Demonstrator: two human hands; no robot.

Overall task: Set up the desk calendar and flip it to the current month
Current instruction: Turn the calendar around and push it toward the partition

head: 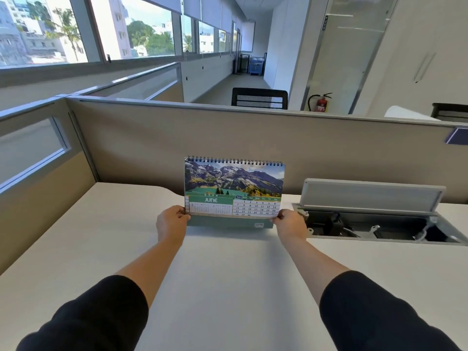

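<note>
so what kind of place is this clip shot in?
Most likely an open-plan office, at a cubicle workstation. Cues: the beige partition panels fencing the white desk, the open cable hatch set into the desktop, and a mesh office chair beyond the partition. A desk calendar stands on the desk.

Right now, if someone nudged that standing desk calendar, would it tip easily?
Probably: the calendar looks light, thin card on a spiral binding, standing upright on the desk. Its pages likely flop; left hand and right hand pinch the lower corners.
</note>
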